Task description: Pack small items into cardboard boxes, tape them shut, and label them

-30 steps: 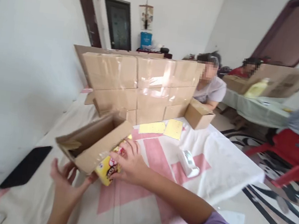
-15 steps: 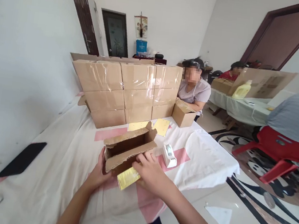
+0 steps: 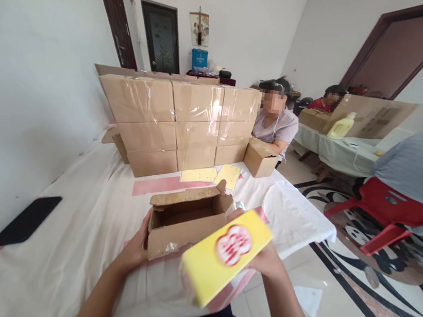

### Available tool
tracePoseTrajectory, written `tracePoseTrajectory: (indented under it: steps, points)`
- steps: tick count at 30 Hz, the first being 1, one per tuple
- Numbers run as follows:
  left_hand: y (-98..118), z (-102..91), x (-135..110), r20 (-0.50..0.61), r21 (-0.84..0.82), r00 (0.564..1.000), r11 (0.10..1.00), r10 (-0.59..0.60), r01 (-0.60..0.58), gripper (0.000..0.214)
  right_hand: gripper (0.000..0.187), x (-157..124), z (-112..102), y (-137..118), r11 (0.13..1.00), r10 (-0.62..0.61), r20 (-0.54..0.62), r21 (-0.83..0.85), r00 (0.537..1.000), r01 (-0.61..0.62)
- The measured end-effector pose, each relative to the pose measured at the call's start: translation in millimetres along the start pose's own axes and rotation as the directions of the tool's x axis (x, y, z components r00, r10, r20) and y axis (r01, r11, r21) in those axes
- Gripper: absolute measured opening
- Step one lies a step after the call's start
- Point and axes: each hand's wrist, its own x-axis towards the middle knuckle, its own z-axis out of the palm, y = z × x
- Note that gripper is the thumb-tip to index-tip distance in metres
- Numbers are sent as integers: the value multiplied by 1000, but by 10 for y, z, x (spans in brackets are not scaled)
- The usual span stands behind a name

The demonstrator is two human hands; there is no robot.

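Observation:
An open cardboard box point(image 3: 186, 233) sits on the cloth-covered table in front of me, with its long flap point(image 3: 186, 197) raised. My left hand point(image 3: 138, 245) is wrapped round its left end; some of the fingers are hidden. In my right hand point(image 3: 263, 259) is a yellow box point(image 3: 207, 267) with a red and white print, tilted and slightly blurred. It is held in front of the right end of the cardboard box and covers part of it. Inside the cardboard box I see bare brown walls; its bottom is partly hidden.
Taped cartons point(image 3: 196, 125) are stacked at the back of the table. Two yellow cards point(image 3: 198, 175) lie before them. A smaller carton point(image 3: 260, 160) stands near a seated person point(image 3: 277, 120). A black flat object point(image 3: 26, 222) lies left. A white tape dispenser point(image 3: 240, 205) is mostly hidden.
The yellow box has come up and to the right in my right hand, its large printed face now showing. The cardboard box has tilted so its opening shows more.

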Motion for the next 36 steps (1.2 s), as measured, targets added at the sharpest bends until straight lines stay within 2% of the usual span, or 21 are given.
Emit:
tracePoseTrajectory:
  steps: [2,4,5,7,8,9,10,12,13,14,16,18,20,23,26,29,30,32,34,36]
  points:
    - [-58,-72,8,40,-24,997,997,70,-69,124,74,33,-84,56,1000,14,-256,16,966,-11]
    - [-45,-149,22,-73,-3,975,978,210,-210,98,82,111,-164,98,998,-44,-460,-50,887,24]
    - [4,-181,29,-163,43,941,955,295,-292,81,85,160,-197,108,994,-88,-518,-98,851,43]
    - [194,-223,61,-308,207,831,886,462,-416,46,85,265,-237,112,979,-180,-571,-184,801,89]
    - [324,-230,93,-340,301,777,844,530,-444,31,83,314,-242,111,970,-222,-579,-216,784,115]
    - [467,-231,139,-304,373,750,798,587,-473,19,81,359,-236,110,963,-250,-577,-235,777,134]
    - [611,-224,197,-201,424,764,758,613,-496,13,79,396,-220,112,958,-265,-569,-246,778,147]
    - [869,-198,329,97,507,799,662,593,-552,17,71,442,-168,125,958,-261,-531,-243,806,151]
    - [971,-182,392,228,542,801,611,554,-577,20,66,452,-139,137,960,-252,-504,-237,826,148]
    - [1052,-168,446,323,576,802,568,503,-588,23,60,456,-112,153,962,-243,-476,-232,845,146]
    - [1155,-146,520,389,648,821,508,419,-567,29,51,455,-68,190,964,-225,-417,-224,881,140]
    - [1195,-140,555,359,710,860,493,362,-503,35,47,463,-43,222,960,-223,-368,-246,902,137]
    - [1197,-143,573,306,735,899,522,314,-433,46,46,492,-28,228,936,-248,-302,-319,920,147]
    - [1150,-144,612,224,717,941,612,253,-335,83,45,575,3,167,849,-255,-123,-503,959,162]
    - [1046,-133,682,192,667,974,713,116,-217,106,45,681,67,67,689,-205,15,-708,979,155]
    - [905,-119,760,188,565,982,818,4,-111,99,44,807,166,0,454,-51,167,-875,985,171]
    - [860,-113,779,188,518,982,848,14,-111,94,45,856,203,-9,394,40,220,-900,975,187]
    - [786,-99,802,188,424,980,894,69,-145,87,47,960,274,-10,339,220,292,-918,931,208]
    - [742,-78,802,165,371,983,917,86,-143,83,47,1068,328,3,334,351,326,-919,878,208]
    - [721,-51,787,127,351,990,930,65,-106,81,37,1163,360,14,343,451,347,-918,823,199]
